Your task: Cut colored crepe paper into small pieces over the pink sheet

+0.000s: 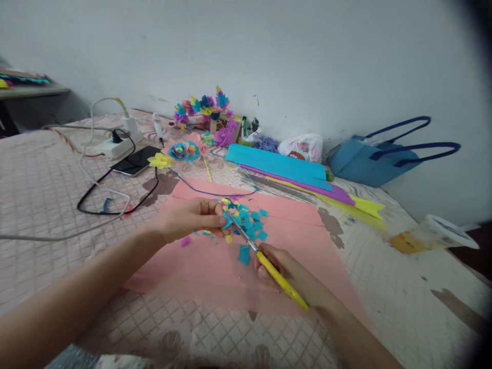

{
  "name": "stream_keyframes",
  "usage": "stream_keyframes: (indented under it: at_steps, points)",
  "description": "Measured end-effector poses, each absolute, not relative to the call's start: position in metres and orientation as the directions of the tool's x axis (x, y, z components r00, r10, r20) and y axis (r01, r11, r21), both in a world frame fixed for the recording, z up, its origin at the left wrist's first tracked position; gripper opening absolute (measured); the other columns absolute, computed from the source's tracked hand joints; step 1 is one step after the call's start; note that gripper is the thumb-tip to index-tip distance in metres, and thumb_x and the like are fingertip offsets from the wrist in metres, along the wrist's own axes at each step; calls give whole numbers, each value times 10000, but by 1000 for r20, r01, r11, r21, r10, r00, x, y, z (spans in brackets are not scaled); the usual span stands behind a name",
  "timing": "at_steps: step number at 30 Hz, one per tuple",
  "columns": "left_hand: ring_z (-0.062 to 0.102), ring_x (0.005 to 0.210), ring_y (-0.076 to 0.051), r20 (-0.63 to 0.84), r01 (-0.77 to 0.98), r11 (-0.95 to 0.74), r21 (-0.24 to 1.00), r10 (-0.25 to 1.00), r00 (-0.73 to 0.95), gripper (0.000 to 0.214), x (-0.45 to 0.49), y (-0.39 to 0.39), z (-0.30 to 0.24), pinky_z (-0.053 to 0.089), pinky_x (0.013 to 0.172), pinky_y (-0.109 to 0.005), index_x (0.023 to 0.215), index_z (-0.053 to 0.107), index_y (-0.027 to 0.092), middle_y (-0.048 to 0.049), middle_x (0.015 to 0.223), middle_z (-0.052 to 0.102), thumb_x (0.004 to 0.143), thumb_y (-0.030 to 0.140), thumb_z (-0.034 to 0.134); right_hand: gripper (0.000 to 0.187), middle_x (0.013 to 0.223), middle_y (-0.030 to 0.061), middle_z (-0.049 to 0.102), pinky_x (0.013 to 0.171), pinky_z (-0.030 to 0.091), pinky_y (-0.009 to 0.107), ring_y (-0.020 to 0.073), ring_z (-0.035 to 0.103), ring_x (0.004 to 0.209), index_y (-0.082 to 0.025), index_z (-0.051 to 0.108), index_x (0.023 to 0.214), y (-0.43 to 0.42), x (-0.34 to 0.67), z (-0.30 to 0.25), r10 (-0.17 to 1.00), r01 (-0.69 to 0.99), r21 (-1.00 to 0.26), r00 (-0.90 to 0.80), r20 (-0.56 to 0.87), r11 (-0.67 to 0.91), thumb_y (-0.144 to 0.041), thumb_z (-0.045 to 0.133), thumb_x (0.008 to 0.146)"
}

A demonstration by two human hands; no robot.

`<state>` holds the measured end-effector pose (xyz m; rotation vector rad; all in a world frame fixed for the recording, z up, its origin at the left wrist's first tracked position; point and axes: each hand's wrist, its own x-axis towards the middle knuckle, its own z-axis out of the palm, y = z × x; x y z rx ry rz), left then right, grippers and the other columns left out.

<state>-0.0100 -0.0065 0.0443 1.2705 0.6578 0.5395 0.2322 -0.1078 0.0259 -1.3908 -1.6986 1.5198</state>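
My left hand [192,219] pinches a small blue paper piece [227,221] above a pink paper sheet [215,271]. My right hand [292,279] grips yellow-handled scissors [274,272], whose blades reach the blue piece at my left fingertips. Several blue and yellow paper scraps [251,225] lie scattered on the pink sheet around the blades, with one larger blue scrap [243,254] just left of my right hand.
Paper flowers [184,151] and a bunch of them [207,110] stand at the back. Blue, purple and yellow paper sheets [280,166] lie right of them. A phone [134,161], power strip [117,146] and cables lie left; a blue bag [369,159] leans on the wall.
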Motion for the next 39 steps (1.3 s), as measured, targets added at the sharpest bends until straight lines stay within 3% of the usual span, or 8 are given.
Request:
stream_keyframes:
  at_steps: [14,27,39]
  points:
    - [713,708,-140,-155,-11,230,973,691,706,279,-11,-5,41,545,698,-253,712,581,152,-27,727,754,710,337,790,264,694,-28,443,490,295,206,104,366,584,-208,432,755,-108,230,29,891,401,-913,-382,-245,-79,-392,615,805]
    - [712,688,-135,-156,-9,229,973,689,708,256,-11,-4,42,544,668,-232,684,571,149,-22,715,750,716,290,782,307,646,-46,392,463,280,204,89,322,528,-208,424,717,-108,229,29,876,363,-906,-335,-346,-219,-446,592,813]
    - [706,663,-127,-161,0,228,974,688,708,249,-12,-5,46,540,653,-221,674,586,154,-13,693,751,679,275,804,331,614,-56,368,472,264,209,87,305,518,-211,392,700,-107,232,27,875,380,-908,-360,-323,-179,-469,556,828]
